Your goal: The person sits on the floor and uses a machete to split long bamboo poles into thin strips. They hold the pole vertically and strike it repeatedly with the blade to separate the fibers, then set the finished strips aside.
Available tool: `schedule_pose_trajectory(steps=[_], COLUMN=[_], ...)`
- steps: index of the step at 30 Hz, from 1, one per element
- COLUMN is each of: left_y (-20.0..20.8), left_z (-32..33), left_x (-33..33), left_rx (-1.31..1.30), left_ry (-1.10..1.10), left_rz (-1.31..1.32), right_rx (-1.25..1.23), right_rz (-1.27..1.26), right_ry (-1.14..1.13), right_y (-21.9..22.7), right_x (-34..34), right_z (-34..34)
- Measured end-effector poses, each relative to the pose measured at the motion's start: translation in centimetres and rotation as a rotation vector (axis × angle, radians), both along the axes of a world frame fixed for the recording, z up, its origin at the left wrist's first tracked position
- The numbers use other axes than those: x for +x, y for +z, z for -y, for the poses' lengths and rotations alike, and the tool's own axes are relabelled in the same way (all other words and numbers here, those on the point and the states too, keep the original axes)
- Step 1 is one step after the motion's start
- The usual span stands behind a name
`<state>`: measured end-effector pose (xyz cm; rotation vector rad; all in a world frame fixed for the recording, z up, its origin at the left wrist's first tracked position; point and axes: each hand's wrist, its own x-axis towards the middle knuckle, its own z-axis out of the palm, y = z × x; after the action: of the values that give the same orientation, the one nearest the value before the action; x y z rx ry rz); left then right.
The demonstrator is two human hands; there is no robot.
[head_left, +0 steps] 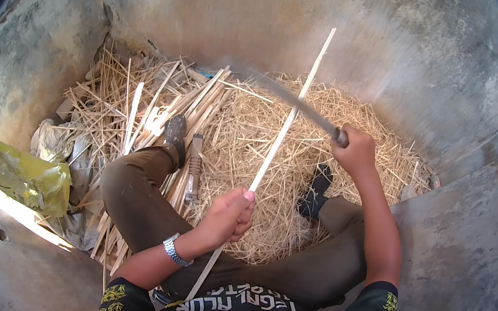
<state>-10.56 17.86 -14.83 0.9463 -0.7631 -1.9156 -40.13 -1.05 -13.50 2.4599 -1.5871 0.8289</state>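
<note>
My left hand (226, 221) is closed around a long, pale strip of split wood or bamboo (276, 141). The strip slants from my lap up and away to the right, its far end raised toward the wall. In my right hand (354, 151) is the dark handle of a long-bladed knife (309, 112). Its blade points left and crosses the strip well above my left hand; motion smears the blade toward its tip, and whether it touches the strip I cannot tell.
Shavings (248, 162) heap between my legs. A bundle of split strips (159, 117) lies at the left, beside a sheathed-looking brown tool (195, 170). Yellow sheeting (24, 171) hangs at far left. A stained concrete wall (280, 26) curves around, near my right arm too.
</note>
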Motion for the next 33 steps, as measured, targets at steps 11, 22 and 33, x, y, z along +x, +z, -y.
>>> schedule_pose_trajectory(steps=[11, 22, 33], left_y=[0.0, 1.1, 1.0], left_z=[-0.6, -1.4, -1.5], left_x=[-0.5, -1.7, -1.3], left_rx=[-0.023, 0.093, 0.006], left_ry=[-0.045, -0.131, -0.124], left_rz=[0.089, 0.127, 0.056], right_rx=[-0.007, 0.11, 0.074], right_rz=[0.023, 0.18, 0.207], right_ry=[-0.339, -0.577, -0.603], right_y=[0.9, 1.5, 0.4], right_x=[-1.3, -6.1, -6.1], right_z=[2.4, 3.4, 2.4])
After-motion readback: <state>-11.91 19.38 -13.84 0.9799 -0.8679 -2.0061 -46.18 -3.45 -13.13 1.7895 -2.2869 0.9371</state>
